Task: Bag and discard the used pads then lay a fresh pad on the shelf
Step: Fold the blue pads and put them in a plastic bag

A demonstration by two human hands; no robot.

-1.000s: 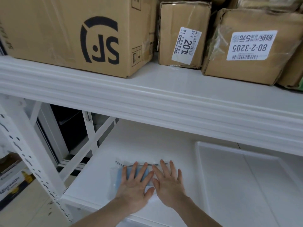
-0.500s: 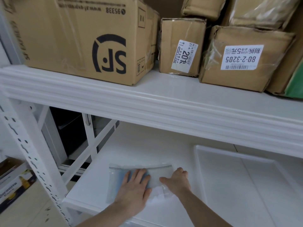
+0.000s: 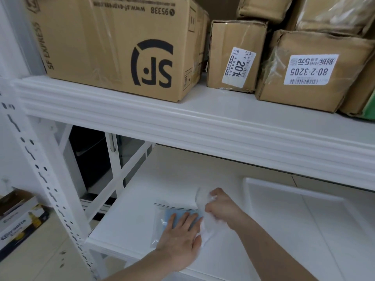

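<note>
A clear zip bag lies on the lower white shelf near its front edge, with a blue pad showing inside it. My left hand lies flat on the bag, fingers spread, pressing it down. My right hand is curled around the bag's right end, which is lifted and crumpled off the shelf. What else is inside the bag is hidden under my hands.
A shallow white tray sits on the lower shelf to the right. The upper shelf carries a big SF box and smaller labelled cartons. A perforated white upright stands left, with a beer carton on the floor.
Both hands were flat on the bag a second ago. My right hand has since closed on the bag's right end and lifted it, while my left hand stayed pressing down.
</note>
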